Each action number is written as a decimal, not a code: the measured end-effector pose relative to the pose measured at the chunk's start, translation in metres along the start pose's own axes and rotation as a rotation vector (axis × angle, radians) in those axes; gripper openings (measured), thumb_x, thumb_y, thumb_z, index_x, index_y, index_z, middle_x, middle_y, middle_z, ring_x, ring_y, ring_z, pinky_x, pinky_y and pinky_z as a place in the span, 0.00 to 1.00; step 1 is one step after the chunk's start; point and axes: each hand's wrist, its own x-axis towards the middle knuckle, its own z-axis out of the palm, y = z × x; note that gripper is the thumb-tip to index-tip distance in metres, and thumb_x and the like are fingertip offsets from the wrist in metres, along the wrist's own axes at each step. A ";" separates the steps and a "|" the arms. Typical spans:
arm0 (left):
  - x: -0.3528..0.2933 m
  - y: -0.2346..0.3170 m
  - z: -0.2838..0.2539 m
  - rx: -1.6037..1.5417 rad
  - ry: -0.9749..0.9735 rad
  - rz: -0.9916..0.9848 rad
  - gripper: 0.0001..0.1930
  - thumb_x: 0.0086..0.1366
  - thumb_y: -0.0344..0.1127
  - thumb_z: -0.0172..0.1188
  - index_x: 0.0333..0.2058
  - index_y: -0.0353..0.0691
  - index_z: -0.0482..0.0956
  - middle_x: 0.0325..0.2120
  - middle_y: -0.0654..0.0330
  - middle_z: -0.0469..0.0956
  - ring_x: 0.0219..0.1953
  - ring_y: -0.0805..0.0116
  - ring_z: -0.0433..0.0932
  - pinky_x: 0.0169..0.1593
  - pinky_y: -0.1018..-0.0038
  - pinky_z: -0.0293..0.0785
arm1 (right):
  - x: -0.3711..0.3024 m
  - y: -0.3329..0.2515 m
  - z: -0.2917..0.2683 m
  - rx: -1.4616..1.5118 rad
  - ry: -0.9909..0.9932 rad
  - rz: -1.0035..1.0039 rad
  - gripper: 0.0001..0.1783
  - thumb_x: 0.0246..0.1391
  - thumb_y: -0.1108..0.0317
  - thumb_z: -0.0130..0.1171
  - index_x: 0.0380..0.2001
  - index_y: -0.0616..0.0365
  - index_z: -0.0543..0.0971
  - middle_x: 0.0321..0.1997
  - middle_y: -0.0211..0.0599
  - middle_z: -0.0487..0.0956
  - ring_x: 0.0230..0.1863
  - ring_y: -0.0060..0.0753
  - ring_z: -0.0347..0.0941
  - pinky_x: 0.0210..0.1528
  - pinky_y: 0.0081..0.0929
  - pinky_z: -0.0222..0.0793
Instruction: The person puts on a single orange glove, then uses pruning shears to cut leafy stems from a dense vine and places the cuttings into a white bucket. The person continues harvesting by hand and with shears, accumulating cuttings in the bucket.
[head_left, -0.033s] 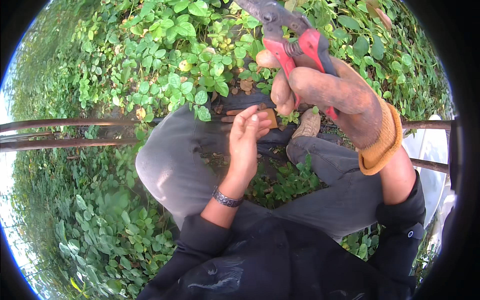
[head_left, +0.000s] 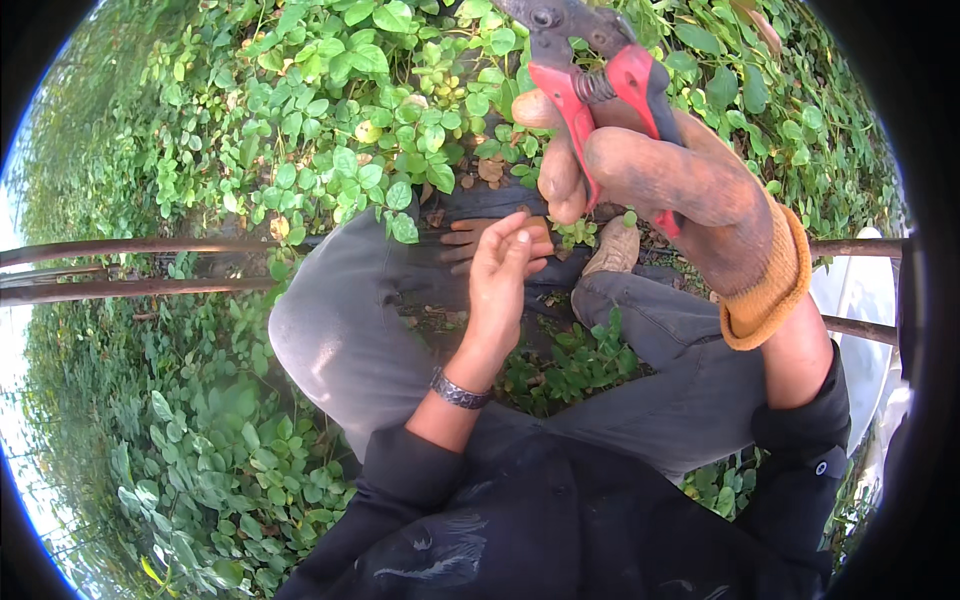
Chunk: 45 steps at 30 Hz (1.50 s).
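Observation:
High in front of me, my right hand [head_left: 690,190], in a stained brown work glove with a mustard knit cuff, grips a pair of pruning shears [head_left: 570,90]. The red handles lie in its fingers with a spring between them, and the metal head points up and left, its blade tips cut off by the picture's edge. My left hand [head_left: 500,275] is bare, with a dark patterned bracelet [head_left: 458,392] at the wrist. Its fingers are loosely bent and hold nothing I can see. Just behind it on the ground lies another brown glove [head_left: 462,240], partly hidden by the hand.
Leafy green plants [head_left: 340,130] spread ahead and to the left. My bent grey-trousered knee [head_left: 330,320] is at left, with a tan shoe [head_left: 615,247] between the legs. Brown poles [head_left: 140,290] run across at left and right; a white object [head_left: 865,300] stands at far right.
My left hand has shifted slightly to the right, showing more of the glove's fingers on the ground. The shears have tilted and moved a little right and up.

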 end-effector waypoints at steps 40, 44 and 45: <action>0.057 -0.166 -0.054 1.572 -0.033 0.164 0.32 0.65 0.35 0.67 0.65 0.23 0.74 0.28 0.35 0.87 0.35 0.38 0.90 0.42 0.47 0.85 | 0.006 0.017 -0.003 -0.346 0.004 0.221 0.13 0.63 0.62 0.68 0.38 0.61 0.79 0.27 0.32 0.74 0.30 0.23 0.70 0.38 0.29 0.72; 0.053 -0.128 -0.056 1.646 -0.113 0.168 0.18 0.68 0.37 0.67 0.49 0.28 0.82 0.27 0.34 0.86 0.35 0.35 0.89 0.42 0.44 0.84 | 0.005 0.029 0.002 -0.415 0.035 0.143 0.14 0.64 0.61 0.67 0.47 0.58 0.83 0.26 0.39 0.75 0.28 0.30 0.72 0.35 0.33 0.72; 0.052 -0.114 -0.054 1.662 -0.105 0.268 0.17 0.68 0.36 0.67 0.49 0.30 0.82 0.27 0.35 0.86 0.35 0.34 0.89 0.42 0.44 0.84 | 0.005 0.033 0.003 -0.426 0.043 0.122 0.15 0.64 0.61 0.66 0.49 0.57 0.83 0.26 0.41 0.76 0.27 0.31 0.73 0.35 0.34 0.72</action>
